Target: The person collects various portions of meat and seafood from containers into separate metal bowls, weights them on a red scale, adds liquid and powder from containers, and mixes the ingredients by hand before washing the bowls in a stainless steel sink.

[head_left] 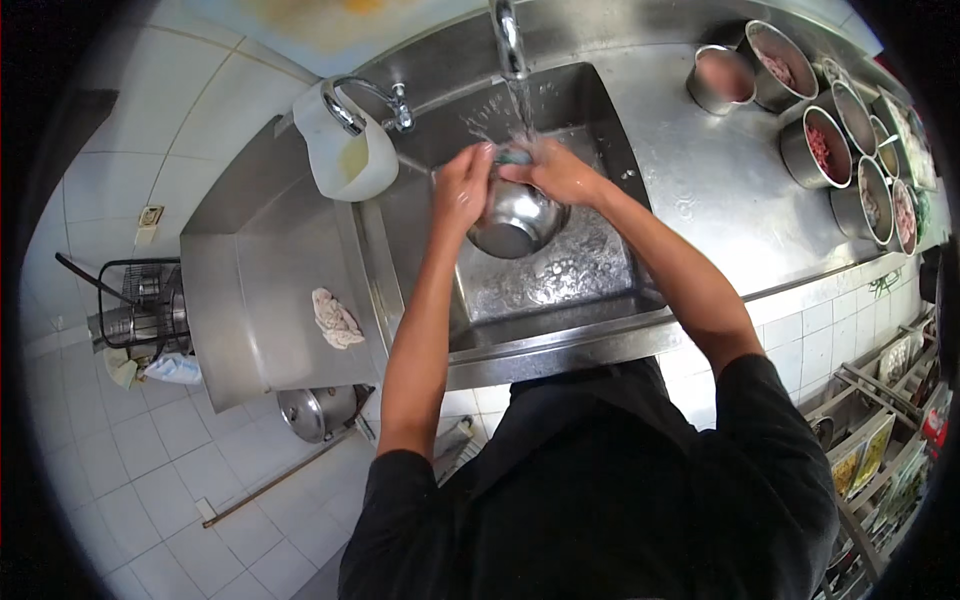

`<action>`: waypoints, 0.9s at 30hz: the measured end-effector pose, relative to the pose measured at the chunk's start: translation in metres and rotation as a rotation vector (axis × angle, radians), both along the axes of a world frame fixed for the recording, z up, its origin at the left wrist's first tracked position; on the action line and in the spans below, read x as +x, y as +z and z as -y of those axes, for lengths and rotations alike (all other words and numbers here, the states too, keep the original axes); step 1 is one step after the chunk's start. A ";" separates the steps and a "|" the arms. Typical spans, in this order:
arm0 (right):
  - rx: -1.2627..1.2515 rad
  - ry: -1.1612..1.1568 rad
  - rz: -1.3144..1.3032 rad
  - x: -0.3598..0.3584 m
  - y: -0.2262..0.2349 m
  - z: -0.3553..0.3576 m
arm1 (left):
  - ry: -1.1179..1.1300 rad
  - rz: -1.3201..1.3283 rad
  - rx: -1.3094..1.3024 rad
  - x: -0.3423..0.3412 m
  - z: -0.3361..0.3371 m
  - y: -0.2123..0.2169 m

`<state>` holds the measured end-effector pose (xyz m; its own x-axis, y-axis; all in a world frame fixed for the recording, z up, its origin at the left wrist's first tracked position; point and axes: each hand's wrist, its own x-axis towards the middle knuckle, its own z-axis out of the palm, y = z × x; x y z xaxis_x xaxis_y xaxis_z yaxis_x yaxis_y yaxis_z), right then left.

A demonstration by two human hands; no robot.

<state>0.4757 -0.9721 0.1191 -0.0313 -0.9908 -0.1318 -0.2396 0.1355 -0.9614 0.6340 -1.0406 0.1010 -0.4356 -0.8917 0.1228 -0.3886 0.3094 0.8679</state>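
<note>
Over the sink [480, 320] I hold a shiny round metal bowl [515, 222], tilted so its flat base faces me. My left hand [464, 187] is closed on the left side of its rim. At the far right of the rim, my right hand [562, 175] is closed too, its fingers partly blurred by motion and splashing. Between the two hands shows a small greenish patch [513, 157], too blurred to name. Water from the tall tap [509, 45] falls onto the bowl and hands and splashes about. Shallow water with bubbles covers part of the sink floor.
Several metal pots of food, one a pot of red pieces [818, 150], stand on the right counter [710, 190]. A second tap [345, 112] hangs over a white plastic container [350, 165] at the left. A crumpled cloth [336, 320] lies on the left ledge; a lidded pot [308, 413] sits below.
</note>
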 end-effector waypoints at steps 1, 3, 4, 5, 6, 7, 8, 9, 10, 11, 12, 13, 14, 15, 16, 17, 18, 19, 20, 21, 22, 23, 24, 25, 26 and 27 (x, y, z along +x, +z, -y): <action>-0.061 0.066 -0.208 0.004 0.008 0.008 | 0.015 0.014 -0.007 0.002 0.008 -0.004; -0.167 0.099 -0.171 0.000 0.000 0.017 | 0.213 0.074 0.235 0.002 0.027 -0.017; -0.247 0.116 -0.141 -0.005 -0.008 0.017 | 0.199 0.079 0.238 -0.003 0.024 -0.018; -0.383 0.101 -0.155 -0.008 -0.015 0.018 | 0.272 -0.161 0.387 -0.008 0.021 -0.020; -0.376 0.087 -0.156 -0.019 -0.023 0.014 | 0.344 -0.401 0.536 -0.011 0.018 -0.021; -0.254 -0.003 0.100 -0.028 -0.019 0.009 | 0.409 -0.597 0.723 -0.004 0.020 -0.019; -0.128 -0.093 0.353 -0.034 -0.017 0.005 | 0.407 -0.595 0.724 -0.005 0.021 -0.021; -0.186 -0.196 0.313 -0.033 -0.031 0.004 | 0.430 -0.701 0.791 -0.006 0.020 -0.025; -0.186 -0.192 0.313 -0.029 -0.036 -0.002 | 0.458 -0.811 0.853 -0.006 0.018 -0.031; -0.190 -0.292 0.478 -0.025 -0.040 -0.009 | 0.435 -0.788 0.898 -0.006 0.016 -0.040; -0.193 -0.392 0.643 -0.022 -0.045 -0.012 | 0.432 -0.792 0.897 -0.004 0.017 -0.047; -0.173 -0.448 0.805 -0.019 -0.068 -0.017 | 0.404 -0.857 1.019 -0.009 0.009 -0.052; -0.175 -0.436 0.881 -0.014 -0.069 -0.024 | 0.396 -0.935 1.117 -0.007 0.005 -0.055; -0.183 -0.492 0.967 -0.006 -0.074 -0.028 | 0.400 -0.940 1.115 -0.009 0.004 -0.061; -0.194 -0.543 1.055 0.005 -0.078 -0.031 | 0.408 -1.039 1.220 -0.009 0.002 -0.071; -0.194 -0.542 1.055 0.016 -0.078 -0.034 | 0.411 -1.133 1.333 -0.014 -0.001 -0.075; -0.186 -0.611 1.143 0.027 -0.076 -0.037 | 0.412 -1.135 1.329 -0.017 -0.008 -0.079; -0.182 -0.686 1.223 0.028 -0.078 -0.038 | 0.469 -1.157 1.329 -0.029 -0.022 -0.078; -0.186 -0.678 1.224 0.023 -0.082 -0.037 | 0.531 -1.183 1.317 -0.034 -0.033 -0.077; -0.185 -0.653 1.061 0.013 -0.086 -0.037 | 0.544 -1.144 1.353 -0.035 -0.038 -0.081; -0.179 -0.639 0.898 0.001 -0.093 -0.038 | 0.545 -1.141 1.353 -0.038 -0.045 -0.072; -0.166 -0.610 0.675 -0.015 -0.087 -0.036 | 0.687 -0.754 1.166 -0.042 -0.052 -0.057; -0.163 -0.609 0.675 -0.020 -0.082 -0.039 | 0.798 -0.372 0.958 -0.043 -0.057 -0.048; -0.141 -0.498 0.327 -0.019 -0.055 -0.037 | 0.688 -0.378 0.864 -0.018 -0.049 -0.053; -0.102 -0.401 -0.028 -0.018 -0.046 -0.043 | 0.697 -0.377 0.871 -0.019 -0.049 -0.043; -0.470 -0.355 -0.258 -0.021 -0.058 -0.041 | 0.536 -0.451 1.012 -0.024 -0.042 -0.034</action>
